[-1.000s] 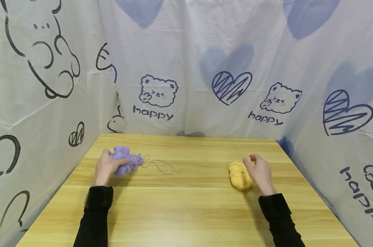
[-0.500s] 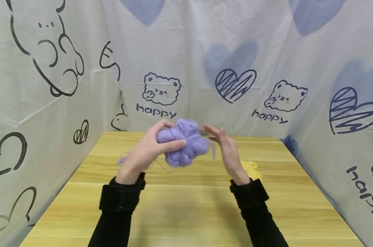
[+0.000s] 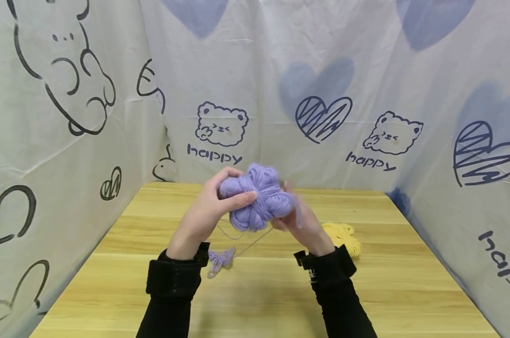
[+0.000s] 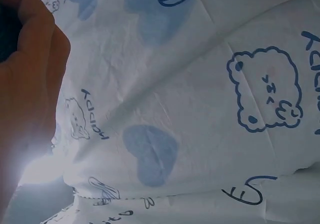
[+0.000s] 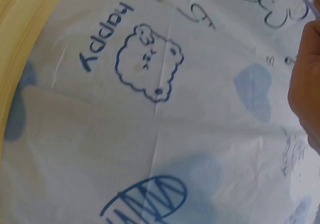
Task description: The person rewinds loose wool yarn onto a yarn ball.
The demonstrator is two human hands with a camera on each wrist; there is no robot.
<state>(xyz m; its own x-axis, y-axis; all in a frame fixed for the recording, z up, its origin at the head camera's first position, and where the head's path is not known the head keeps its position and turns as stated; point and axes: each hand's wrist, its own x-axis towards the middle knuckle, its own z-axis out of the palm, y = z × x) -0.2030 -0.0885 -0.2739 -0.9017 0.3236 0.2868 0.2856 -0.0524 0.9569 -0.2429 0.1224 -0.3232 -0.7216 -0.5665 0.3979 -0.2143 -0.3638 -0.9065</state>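
Note:
A skein of purple yarn [image 3: 259, 199] is held up over the table by my left hand [image 3: 206, 211], its thumb lying across the front. My right hand [image 3: 301, 225], blurred by motion, is at the skein's right end with its fingers curled in and partly hidden behind the yarn. A purple strand runs from beneath those fingers down to a loose purple clump [image 3: 221, 259] on the table. Another short tail hangs over the right hand. In the wrist views only parts of the left hand [image 4: 35, 69] and the right hand [image 5: 306, 79] show.
A skein of yellow yarn [image 3: 343, 239] lies on the wooden table [image 3: 276, 295], just beyond the right wrist. White cloth [image 3: 263, 94] printed with hearts and bears hangs around the back and both sides.
My left hand has lifted the purple skein from the table's left side to the middle. My right hand has left the yellow skein and come to the purple one. The loose clump slid nearer.

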